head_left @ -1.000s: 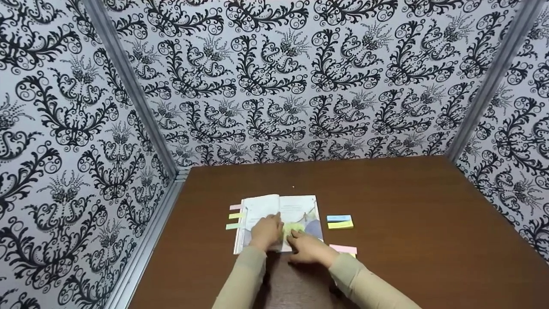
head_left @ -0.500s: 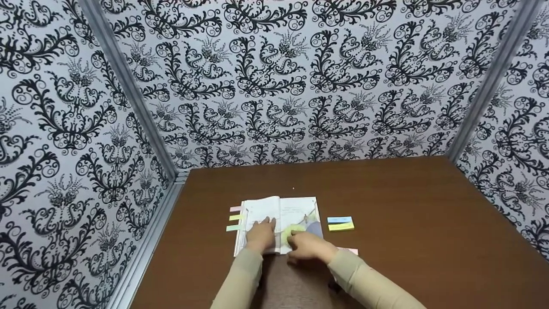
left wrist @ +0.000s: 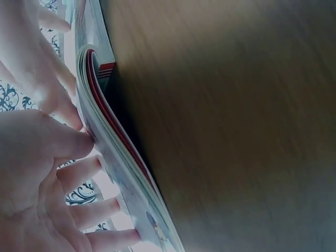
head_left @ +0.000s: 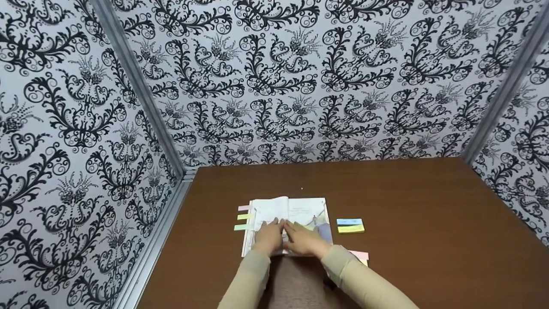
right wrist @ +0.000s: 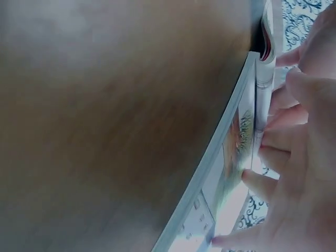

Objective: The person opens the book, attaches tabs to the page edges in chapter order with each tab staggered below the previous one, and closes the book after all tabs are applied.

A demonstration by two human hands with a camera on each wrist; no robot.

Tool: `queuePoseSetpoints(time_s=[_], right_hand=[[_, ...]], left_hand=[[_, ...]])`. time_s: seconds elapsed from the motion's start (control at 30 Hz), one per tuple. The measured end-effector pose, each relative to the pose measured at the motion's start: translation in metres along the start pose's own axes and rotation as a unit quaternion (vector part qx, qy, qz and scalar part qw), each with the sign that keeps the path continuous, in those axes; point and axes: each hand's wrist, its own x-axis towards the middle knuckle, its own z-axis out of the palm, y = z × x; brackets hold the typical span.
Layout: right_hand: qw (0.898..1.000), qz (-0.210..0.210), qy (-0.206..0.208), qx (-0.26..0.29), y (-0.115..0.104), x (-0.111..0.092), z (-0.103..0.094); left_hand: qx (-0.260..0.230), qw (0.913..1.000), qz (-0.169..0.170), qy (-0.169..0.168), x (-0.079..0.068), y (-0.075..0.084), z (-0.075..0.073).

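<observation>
An open book (head_left: 268, 208) with illustrated pages lies on the brown table. My left hand (head_left: 269, 238) presses its spread fingertips on the left page close to the fold. Beside it my right hand (head_left: 303, 240) rests its fingers on the right page, and the two hands nearly meet at the fold. In the left wrist view the left fingers (left wrist: 86, 215) reach onto the curved stack of pages (left wrist: 126, 157). The right wrist view has the right fingers (right wrist: 260, 184) touching the flatter page. Pink, yellow and green tabs (head_left: 243, 217) stick out from the book's left edge.
Right of the book lie blue and yellow sticky-note pads (head_left: 350, 225). A pink pad (head_left: 360, 255) with some yellow below it sits nearer, partly hidden by the right sleeve. Patterned walls (head_left: 309, 86) with grey metal posts enclose the brown table (head_left: 407, 206).
The left hand first slid left off the fold onto the left page. Then the right hand moved up and left to the fold, covering the yellow-green part of the right page.
</observation>
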Motion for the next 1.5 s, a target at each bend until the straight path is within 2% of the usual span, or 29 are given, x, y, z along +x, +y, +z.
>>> queuePoseSetpoints(time_s=[0.1, 0.2, 0.37, 0.43, 0.53, 0.67, 0.93, 1.2, 1.3, 1.5], right_hand=[[0.999, 0.036, 0.006, -0.034, 0.001, 0.005, 0.0], [0.997, 0.052, 0.01, -0.052, 0.001, 0.01, 0.001], [0.997, 0.054, 0.02, -0.042, -0.003, 0.015, 0.0], [0.997, 0.065, 0.027, -0.035, -0.004, 0.016, 0.0], [0.995, 0.088, 0.031, -0.023, -0.005, 0.018, -0.002], [0.995, 0.094, 0.04, -0.013, -0.006, 0.022, -0.004], [0.992, 0.112, 0.035, -0.036, -0.01, 0.023, 0.0], [0.986, 0.144, 0.037, -0.081, -0.013, 0.033, 0.01], [0.983, 0.155, 0.056, -0.076, -0.013, 0.038, 0.012], [0.982, 0.163, 0.084, -0.035, -0.009, 0.043, 0.011]], left_hand=[[0.007, 0.9999, 0.009, 0.01, 0.003, 0.003, 0.0], [0.014, 0.9998, 0.007, 0.015, 0.004, 0.004, -0.002], [0.021, 0.9996, -0.005, 0.019, 0.006, 0.001, -0.005], [0.023, 0.9995, 0.001, 0.021, 0.008, 0.001, -0.005], [0.02, 0.9997, 0.008, 0.013, 0.009, 0.0, -0.003], [0.015, 0.9999, 0.004, 0.007, 0.008, -0.001, -0.004], [0.025, 0.9994, 0.021, -0.011, 0.007, -0.005, -0.01], [-0.001, 0.9997, 0.018, -0.016, 0.008, -0.006, -0.001], [0.006, 0.9998, 0.015, -0.011, 0.004, -0.006, 0.001], [0.02, 0.9998, 0.009, -0.005, -0.003, -0.005, -0.005]])
